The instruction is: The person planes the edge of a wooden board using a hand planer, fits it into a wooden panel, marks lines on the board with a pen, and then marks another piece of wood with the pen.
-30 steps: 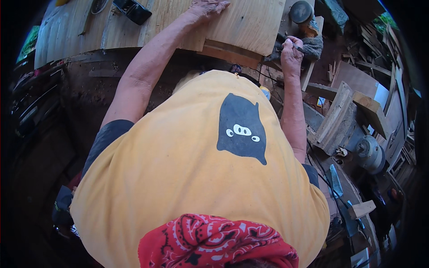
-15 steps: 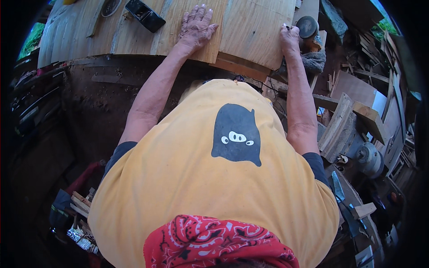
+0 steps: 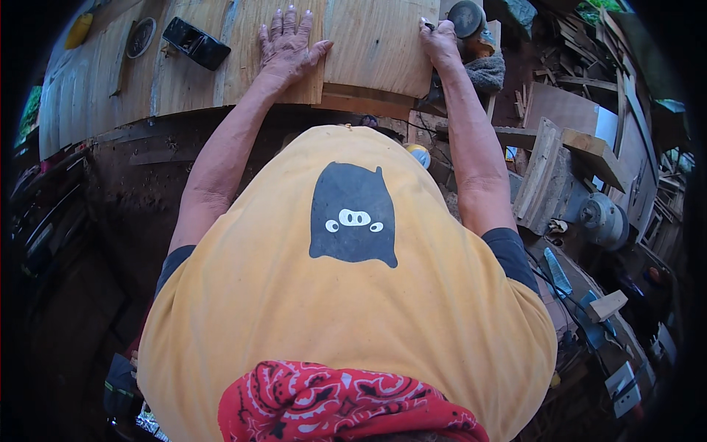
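Two hands work one pale, flat wooden board on the plank table: my left hand lies spread flat on it, my right hand's grip seems closed at its right edge, steadying before, likely, marking.

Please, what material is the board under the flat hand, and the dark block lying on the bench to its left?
The board under the left hand looks like bare, unfinished wood: pale tan with long grain lines. The dark block seems to be black metal or plastic, smooth and slightly glossy; which one cannot be told. The bench is weathered wooden planks.
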{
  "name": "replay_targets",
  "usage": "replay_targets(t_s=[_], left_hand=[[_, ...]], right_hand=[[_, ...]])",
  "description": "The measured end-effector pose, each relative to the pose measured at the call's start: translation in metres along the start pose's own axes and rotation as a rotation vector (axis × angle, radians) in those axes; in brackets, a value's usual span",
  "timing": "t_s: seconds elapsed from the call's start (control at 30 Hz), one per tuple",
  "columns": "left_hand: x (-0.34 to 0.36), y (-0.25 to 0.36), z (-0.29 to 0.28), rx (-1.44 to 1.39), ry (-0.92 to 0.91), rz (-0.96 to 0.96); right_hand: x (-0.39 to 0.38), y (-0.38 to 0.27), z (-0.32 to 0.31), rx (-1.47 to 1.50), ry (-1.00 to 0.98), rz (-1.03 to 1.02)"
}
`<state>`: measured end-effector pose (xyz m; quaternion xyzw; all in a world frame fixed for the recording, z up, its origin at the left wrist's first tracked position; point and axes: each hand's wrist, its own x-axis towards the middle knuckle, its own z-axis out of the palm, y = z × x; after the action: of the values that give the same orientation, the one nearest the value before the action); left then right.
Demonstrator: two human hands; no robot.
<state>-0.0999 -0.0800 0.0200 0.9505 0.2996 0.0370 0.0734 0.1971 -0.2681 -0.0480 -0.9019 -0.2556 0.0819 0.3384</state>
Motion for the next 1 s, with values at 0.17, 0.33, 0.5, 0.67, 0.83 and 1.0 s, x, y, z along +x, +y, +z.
replay_targets(t_s=[0.17, 0.33, 0.5, 0.67, 0.83, 1.0], left_hand=[[0.003, -0.023, 0.023, 0.075, 0.096, 0.024], [0.001, -0.014, 0.013, 0.037, 0.039, 0.024], [0.0, -0.014, 0.007, 0.006, 0.012, 0.001], [-0.002, -0.015, 0.006, 0.009, -0.008, 0.004], [-0.013, -0.014, 0.007, -0.014, -0.025, 0.045], [-0.032, 0.007, 0.002, -0.035, -0.113, 0.09]], right_hand=[[-0.011, -0.035, 0.0, 0.146, -0.06, 0.093], [-0.027, -0.038, 0.001, 0.099, 0.127, -0.044], [-0.03, -0.047, -0.003, 0.019, 0.106, -0.092], [-0.037, -0.051, -0.012, 0.022, 0.052, -0.112], [-0.063, -0.049, -0.017, 0.051, 0.026, -0.155], [-0.08, -0.038, -0.015, 0.017, 0.002, -0.122]])
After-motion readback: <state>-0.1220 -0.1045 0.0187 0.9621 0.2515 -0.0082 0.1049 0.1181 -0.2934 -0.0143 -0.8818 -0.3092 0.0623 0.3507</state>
